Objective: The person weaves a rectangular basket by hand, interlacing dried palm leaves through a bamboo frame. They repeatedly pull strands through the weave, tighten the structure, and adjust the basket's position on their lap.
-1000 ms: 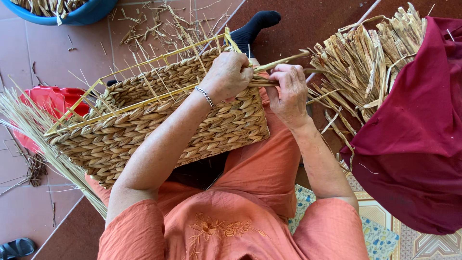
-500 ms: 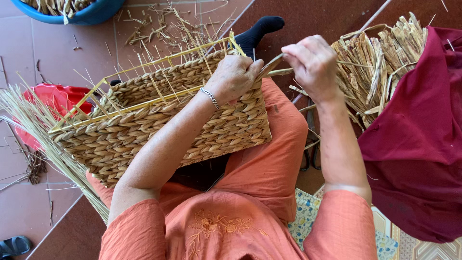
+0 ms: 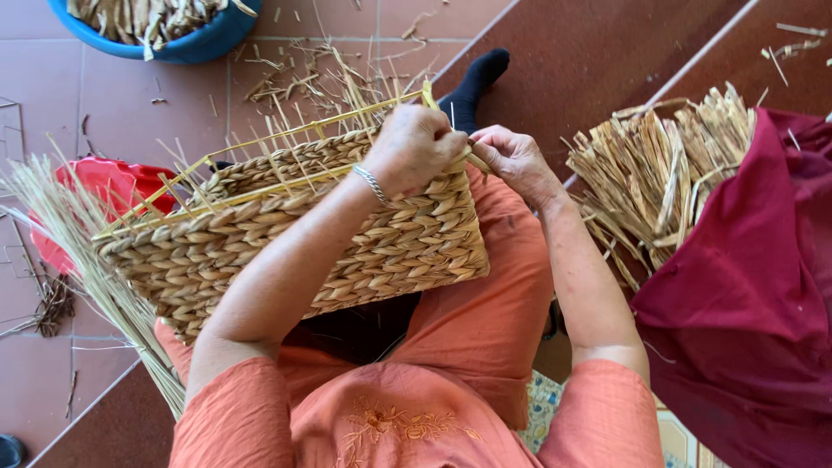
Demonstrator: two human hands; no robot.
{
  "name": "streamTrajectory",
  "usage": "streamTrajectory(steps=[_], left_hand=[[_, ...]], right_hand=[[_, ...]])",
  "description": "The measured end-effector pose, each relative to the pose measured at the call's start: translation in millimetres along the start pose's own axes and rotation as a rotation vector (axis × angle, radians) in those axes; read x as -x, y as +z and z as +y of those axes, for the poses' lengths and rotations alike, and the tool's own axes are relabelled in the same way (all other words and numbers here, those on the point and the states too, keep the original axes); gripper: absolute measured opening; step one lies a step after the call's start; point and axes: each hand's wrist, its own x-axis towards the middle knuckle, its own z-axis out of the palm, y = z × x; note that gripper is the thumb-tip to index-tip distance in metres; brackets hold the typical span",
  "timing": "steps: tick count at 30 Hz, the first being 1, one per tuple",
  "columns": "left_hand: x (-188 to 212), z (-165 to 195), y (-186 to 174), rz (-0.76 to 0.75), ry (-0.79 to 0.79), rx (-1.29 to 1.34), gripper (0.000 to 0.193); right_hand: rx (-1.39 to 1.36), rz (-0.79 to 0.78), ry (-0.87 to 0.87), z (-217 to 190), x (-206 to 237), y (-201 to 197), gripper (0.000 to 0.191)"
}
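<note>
- A rectangular woven basket [image 3: 295,238] of braided straw-coloured fibre rests on the person's lap, over orange trousers, tilted with its open top facing away.
- Thin yellow frame rods [image 3: 260,143] stick up along the basket's unfinished upper edge, with loose fibre ends between them.
- The left hand [image 3: 416,147] is closed over the basket's top right corner, fingers curled down on the rim; a silver bracelet [image 3: 373,185] sits on that wrist.
- The right hand [image 3: 513,156] is just beside the left, touching the same corner, its fingers pinching a flat strand [image 3: 475,161] of fibre against the rim.
- Both hands sit at the far right end of the basket; the rest of it stretches out to the person's left.
- A blue tub [image 3: 186,39] at the top left holds cut pieces of dried fibre.
- A bundle of dried flat fibre [image 3: 659,173] lies to the right, partly under a dark red cloth [image 3: 754,295].
- A sheaf of pale thin stalks [image 3: 69,225] fans out at the left, over a red plastic object [image 3: 95,186] whose kind I cannot tell.
</note>
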Motion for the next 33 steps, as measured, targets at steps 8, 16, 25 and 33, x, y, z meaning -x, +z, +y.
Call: streamTrajectory(steps=[8, 16, 25, 33], left_hand=[[64, -8, -117, 0.186, 0.334, 0.173, 0.022], [206, -83, -115, 0.159, 0.266, 0.576, 0.015], [262, -110, -89, 0.167, 0.350, 0.533, 0.010], [285, -65, -50, 0.606, 0.294, -0.439, 0.026]], right_hand=[[0.273, -0.161, -0.302, -108, -4, 38, 0.013], [0.608, -0.289, -0.568, -144, 61, 149, 0.015], [0.676, -0.166, -0.627, -127, 126, 205, 0.013], [0.669, -0.171, -0.488, -117, 131, 214, 0.017]])
